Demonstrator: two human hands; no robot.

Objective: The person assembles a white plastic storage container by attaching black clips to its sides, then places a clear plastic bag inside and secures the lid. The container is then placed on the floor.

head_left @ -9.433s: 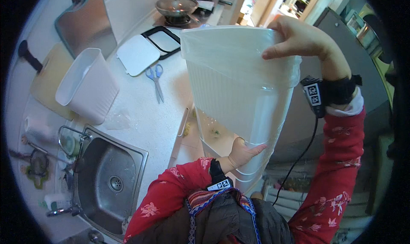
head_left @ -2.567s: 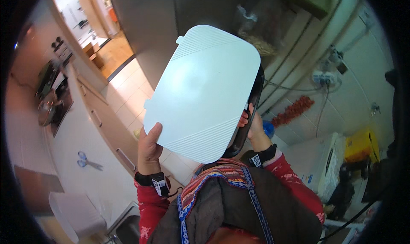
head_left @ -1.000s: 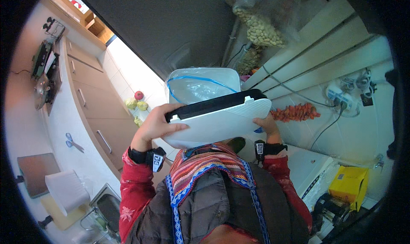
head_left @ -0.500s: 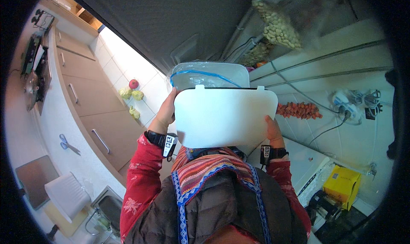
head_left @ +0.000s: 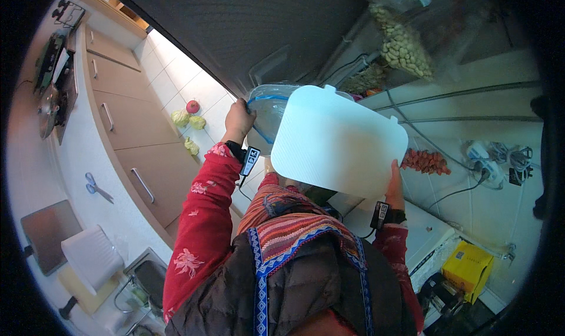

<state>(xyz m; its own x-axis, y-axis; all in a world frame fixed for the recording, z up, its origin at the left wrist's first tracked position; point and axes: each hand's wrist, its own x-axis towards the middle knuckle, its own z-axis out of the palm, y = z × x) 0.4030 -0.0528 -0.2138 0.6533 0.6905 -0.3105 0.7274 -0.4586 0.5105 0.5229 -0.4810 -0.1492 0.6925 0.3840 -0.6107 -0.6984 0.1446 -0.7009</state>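
Head view: the person's left hand [head_left: 238, 119] is raised, its fingers curled over the near rim of a clear plastic tub with a blue edge [head_left: 269, 115], gripping it so the tub stays up against the dark panel above. The right hand [head_left: 393, 183] clasps the lower right edge of a flat white lid [head_left: 336, 140], thumb and fingers pinching the rim; the lid stands tilted, its face toward the camera, just in front of and partly overlapping the tub, probably so the two can be brought together. Well left of the left-hand fingers lies the counter [head_left: 67, 159] with scissors [head_left: 94, 186] and an upturned white bin [head_left: 91, 258]. A bag of pale nuts [head_left: 403, 42] hangs above the lid.
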